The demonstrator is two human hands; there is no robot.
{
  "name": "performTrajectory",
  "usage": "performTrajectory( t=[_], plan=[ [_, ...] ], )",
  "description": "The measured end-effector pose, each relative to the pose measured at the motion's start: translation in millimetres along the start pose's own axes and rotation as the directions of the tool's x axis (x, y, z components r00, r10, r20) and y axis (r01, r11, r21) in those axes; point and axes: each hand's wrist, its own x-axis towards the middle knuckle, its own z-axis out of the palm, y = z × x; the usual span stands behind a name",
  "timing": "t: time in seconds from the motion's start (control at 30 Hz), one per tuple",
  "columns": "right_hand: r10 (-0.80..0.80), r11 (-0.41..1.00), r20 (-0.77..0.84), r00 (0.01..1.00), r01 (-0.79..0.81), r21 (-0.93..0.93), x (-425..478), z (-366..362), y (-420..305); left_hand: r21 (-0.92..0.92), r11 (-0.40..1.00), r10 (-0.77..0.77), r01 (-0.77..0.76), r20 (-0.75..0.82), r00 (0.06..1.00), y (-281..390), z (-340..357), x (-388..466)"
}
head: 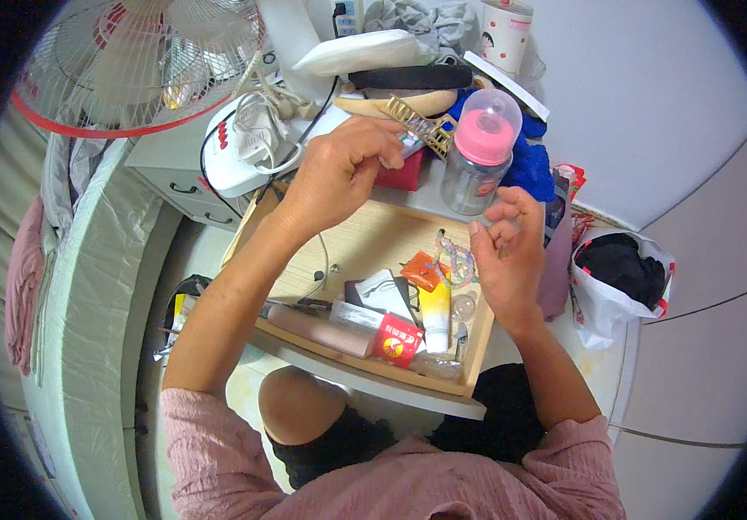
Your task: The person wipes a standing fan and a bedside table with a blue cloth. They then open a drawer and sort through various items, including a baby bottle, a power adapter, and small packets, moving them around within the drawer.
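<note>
My left hand (341, 172) is above the back edge of the open wooden drawer (360, 227), its fingers bent beside a dark red box (403, 172) and a gold claw hair clip (419, 127); whether it pinches something small is unclear. My right hand (510, 260), fingers curled and apart, hovers over the drawer's right side with nothing visible in it. Just beyond it, a baby bottle with a pink collar (481, 153) stands upright. Pastel bead strings (457, 260), an orange packet (422, 270), a yellow-and-white tube (435, 312), a red packet (398, 341) and a pink cylinder (321, 331) lie inside the drawer.
A fan with a red rim (133, 133) stands at upper left, near a white device (230, 153) with coiled cable. Headbands (412, 78), blue fabric (533, 169) and a decorated cup (507, 36) crowd the tabletop. A white bag (598, 318) holding black fabric is at right.
</note>
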Motion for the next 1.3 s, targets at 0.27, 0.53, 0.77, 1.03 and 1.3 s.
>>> performTrajectory(
  t=[0.27, 0.53, 0.77, 1.03, 1.3],
  plan=[
    [-0.043, 0.999, 0.122, 0.992, 0.045, -0.014, -8, 9, 15, 0.019, 0.996, -0.089, 0.089, 0.004, 0.996, -2, 8, 38],
    [-0.016, 1.0, 0.12, 0.993, 0.019, -0.025, -11, 2, 23, -0.024, 0.935, -0.351, 0.353, 0.069, 0.934, 8, -45, -22],
    [0.0, 0.998, 0.192, 0.981, -0.013, 0.068, -20, 10, 19, 0.659, 0.519, -0.836, 0.544, 0.26, 0.483, -13, -63, -109],
    [0.02, 0.999, 0.33, 0.944, -0.005, -0.047, -28, 13, 22, 0.741, 0.516, -0.828, 0.43, 0.302, 0.473, -46, -30, -153],
    [-0.065, 0.946, 0.922, 0.381, 0.317, -0.064, -53, 62, 0, -0.329, 0.27, -0.782, 0.905, 0.473, 0.405, -1, -81, -143]
  ],
)
